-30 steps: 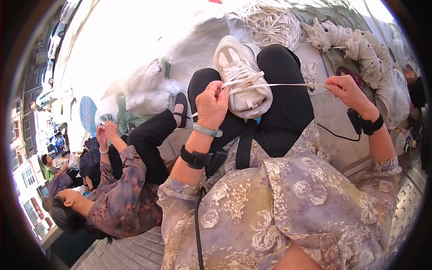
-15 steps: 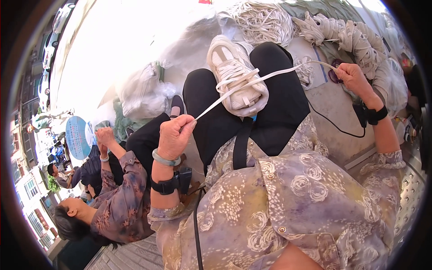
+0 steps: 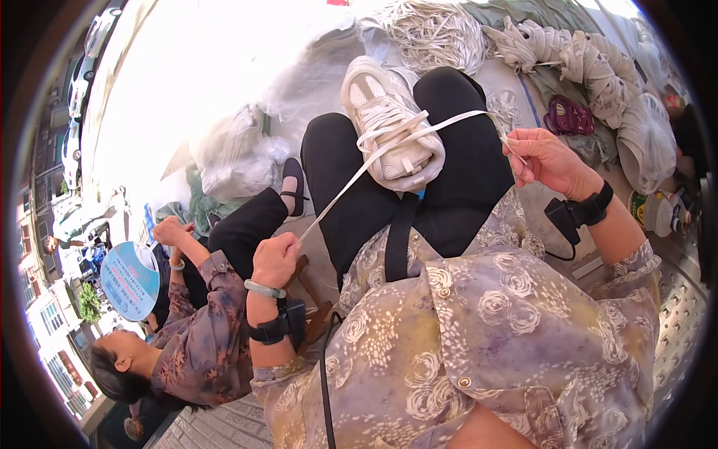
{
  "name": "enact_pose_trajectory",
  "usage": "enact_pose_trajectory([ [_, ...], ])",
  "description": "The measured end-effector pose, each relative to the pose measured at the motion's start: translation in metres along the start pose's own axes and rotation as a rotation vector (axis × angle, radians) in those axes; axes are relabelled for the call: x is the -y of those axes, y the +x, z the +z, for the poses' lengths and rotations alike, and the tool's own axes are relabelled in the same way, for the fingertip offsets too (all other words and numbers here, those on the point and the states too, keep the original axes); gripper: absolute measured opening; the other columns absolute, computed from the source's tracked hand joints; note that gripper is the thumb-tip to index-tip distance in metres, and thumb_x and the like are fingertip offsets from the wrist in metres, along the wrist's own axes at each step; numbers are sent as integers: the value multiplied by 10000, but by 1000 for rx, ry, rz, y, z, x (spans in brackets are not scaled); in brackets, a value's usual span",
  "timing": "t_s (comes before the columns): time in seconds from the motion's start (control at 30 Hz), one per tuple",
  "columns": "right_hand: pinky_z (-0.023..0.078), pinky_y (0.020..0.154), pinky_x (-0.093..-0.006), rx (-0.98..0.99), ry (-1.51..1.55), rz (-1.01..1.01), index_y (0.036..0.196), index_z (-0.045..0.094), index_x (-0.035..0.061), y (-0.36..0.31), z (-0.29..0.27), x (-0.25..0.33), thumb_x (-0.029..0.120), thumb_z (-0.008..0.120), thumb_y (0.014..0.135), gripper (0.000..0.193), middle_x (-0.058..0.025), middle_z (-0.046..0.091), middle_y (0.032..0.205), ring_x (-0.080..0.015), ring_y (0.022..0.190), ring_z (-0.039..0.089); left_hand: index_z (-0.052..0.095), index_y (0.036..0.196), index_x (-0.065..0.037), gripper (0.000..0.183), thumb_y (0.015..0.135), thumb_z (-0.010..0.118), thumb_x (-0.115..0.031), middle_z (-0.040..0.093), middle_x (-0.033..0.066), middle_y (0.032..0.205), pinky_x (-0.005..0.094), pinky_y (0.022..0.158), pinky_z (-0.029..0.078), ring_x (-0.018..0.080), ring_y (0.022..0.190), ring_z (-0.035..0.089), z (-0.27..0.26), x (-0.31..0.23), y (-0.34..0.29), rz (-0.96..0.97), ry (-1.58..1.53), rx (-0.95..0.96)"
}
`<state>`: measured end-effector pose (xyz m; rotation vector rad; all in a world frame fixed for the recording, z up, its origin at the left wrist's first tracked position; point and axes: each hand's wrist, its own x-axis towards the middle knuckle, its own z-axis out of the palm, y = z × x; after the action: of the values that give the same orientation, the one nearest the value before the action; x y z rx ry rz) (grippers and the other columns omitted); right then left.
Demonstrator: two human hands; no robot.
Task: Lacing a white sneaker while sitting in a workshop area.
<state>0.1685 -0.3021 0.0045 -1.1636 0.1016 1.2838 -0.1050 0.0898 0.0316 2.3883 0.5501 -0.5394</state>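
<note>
Between my knees rests a white sneaker (image 3: 389, 127), its toe pointing away from me and its heel nearest. A flat white shoelace (image 3: 348, 183) crosses over the shoe, one end running out to each side. My left hand (image 3: 274, 262) is closed on the left end, beside my left thigh, and that stretch is taut. Past my right thigh, my right hand (image 3: 544, 159) pinches the other end between thumb and fingers; that side bends down at the hand. More lace zigzags across the tongue, lying loosely.
A big heap of white laces (image 3: 434, 36) lies ahead, with a long row of bundled laces (image 3: 583, 63) at the far right. Nearby sit a maroon pouch (image 3: 568, 116) and clear plastic bags (image 3: 239, 150). Another person (image 3: 198, 337) sits at my left, holding a blue fan (image 3: 129, 280).
My right hand has come inward and down toward my thigh with its lace end. My left hand has drawn its end farther down and left. The sneaker stays almost still.
</note>
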Motion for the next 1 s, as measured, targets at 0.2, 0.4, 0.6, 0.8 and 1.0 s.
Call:
enact_pose_trajectory([
  [0.2, 510, 532, -237, 114, -70, 164, 814, 575, 56, 34, 35, -14, 255, 543, 903, 220, -41, 609, 661, -88, 544, 592, 529, 717, -10, 184, 852, 543, -133, 505, 65, 559, 280, 515, 398, 118, 529, 498, 18, -59, 24, -90, -504, 479],
  [0.4, 348, 402, -171, -14, -249, -20, 795, 575, 73, 78, 59, -14, 268, 552, 904, 224, 32, 529, 628, -28, 481, 450, 538, 769, 1, 107, 836, 552, -82, 522, 48, 647, 270, 524, 399, 115, 546, 492, 29, -116, 73, 268, -446, 385],
  [0.6, 348, 423, -175, -154, -193, -240, 795, 570, 64, 94, 73, -13, 200, 561, 887, 164, 24, 542, 635, -26, 503, 466, 541, 779, 33, 63, 822, 531, -10, 544, 94, 1127, 202, 530, 448, 52, 561, 507, 54, -141, 113, 725, -235, 106],
  [0.8, 379, 461, -182, -131, -179, -349, 804, 564, 64, 94, 67, -18, 170, 573, 867, 124, 12, 574, 659, -37, 546, 526, 533, 744, 34, 75, 815, 521, 12, 479, 150, 1266, 198, 487, 459, 62, 552, 554, 67, -140, 113, 576, -410, 36],
  [1.0, 371, 463, -177, -93, -201, -371, 800, 567, 72, 93, 68, -18, 154, 575, 850, 96, 19, 587, 673, -33, 547, 533, 524, 732, 35, 82, 813, 524, 22, 464, 153, 1288, 196, 498, 457, 56, 567, 550, 66, -144, 113, 547, -431, 55],
])
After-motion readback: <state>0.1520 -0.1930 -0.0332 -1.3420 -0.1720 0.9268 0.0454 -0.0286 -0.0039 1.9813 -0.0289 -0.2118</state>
